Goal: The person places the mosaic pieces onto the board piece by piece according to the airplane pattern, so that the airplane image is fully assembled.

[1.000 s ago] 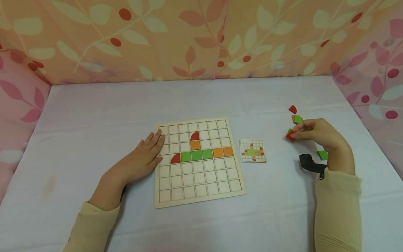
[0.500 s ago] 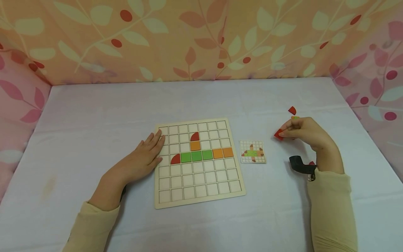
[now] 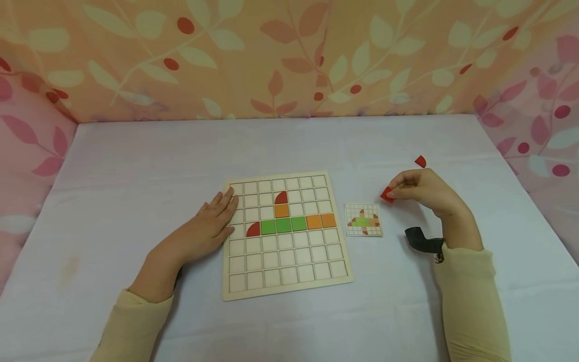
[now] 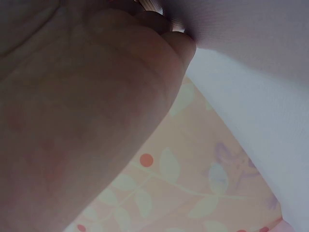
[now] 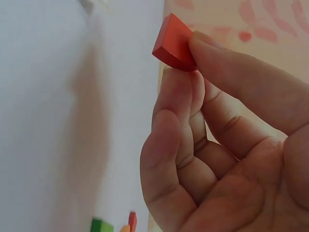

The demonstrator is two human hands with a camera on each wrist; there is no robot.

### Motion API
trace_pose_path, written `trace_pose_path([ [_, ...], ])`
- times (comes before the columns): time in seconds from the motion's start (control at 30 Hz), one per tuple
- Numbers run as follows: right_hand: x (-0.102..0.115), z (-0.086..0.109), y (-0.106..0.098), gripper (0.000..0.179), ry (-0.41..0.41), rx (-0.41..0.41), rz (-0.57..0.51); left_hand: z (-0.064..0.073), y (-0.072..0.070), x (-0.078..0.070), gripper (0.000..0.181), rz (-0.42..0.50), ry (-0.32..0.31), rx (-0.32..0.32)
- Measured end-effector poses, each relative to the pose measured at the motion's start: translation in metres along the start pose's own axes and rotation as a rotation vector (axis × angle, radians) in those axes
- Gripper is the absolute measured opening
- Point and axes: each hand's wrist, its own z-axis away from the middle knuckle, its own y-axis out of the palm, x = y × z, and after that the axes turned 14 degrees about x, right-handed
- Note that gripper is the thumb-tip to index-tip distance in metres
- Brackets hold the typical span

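Note:
Between thumb and fingertips, my right hand (image 3: pixel 427 193) pinches a red tile (image 3: pixel 387 195), raised above the table to the right of a small pattern card (image 3: pixel 364 221). In the right wrist view, one edge of this tile looks curved. My left hand (image 3: pixel 199 234) lies flat, its fingertips resting on the left edge of a wooden grid board (image 3: pixel 271 261). One row of the board bears a red quarter-circle (image 3: pixel 253 230), green squares (image 3: pixel 283 225) and orange squares (image 3: pixel 321 221). Above that row sit an orange square (image 3: pixel 281 210) and another red quarter-circle (image 3: pixel 281 197).
A loose red quarter-circle (image 3: pixel 421 161) lies beyond my right hand. Low in the right wrist view, a green piece (image 5: pixel 100 225) and others show partly. A black wrist mount (image 3: pixel 422 240) sticks out from my right wrist. Patterned cloth (image 3: pixel 289 60) walls the table's back.
My right hand has moved left from the loose pieces toward the card, carrying the red tile. The hand and forearm now hide most of those pieces. My left hand stays on the board.

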Motion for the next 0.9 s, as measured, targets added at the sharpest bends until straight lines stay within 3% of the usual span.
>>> trace_pose_path([
  [0.27, 0.014, -0.016, 0.012, 0.018, -0.037, 0.083, 0.002, 0.0, 0.001, 0.0, 0.062, -0.004, -0.002, -0.003],
  [0.9, 0.048, -0.043, 0.042, 0.011, -0.122, 0.171, 0.04, 0.001, -0.001, -0.003, 0.062, 0.004, -0.002, -0.003],
])
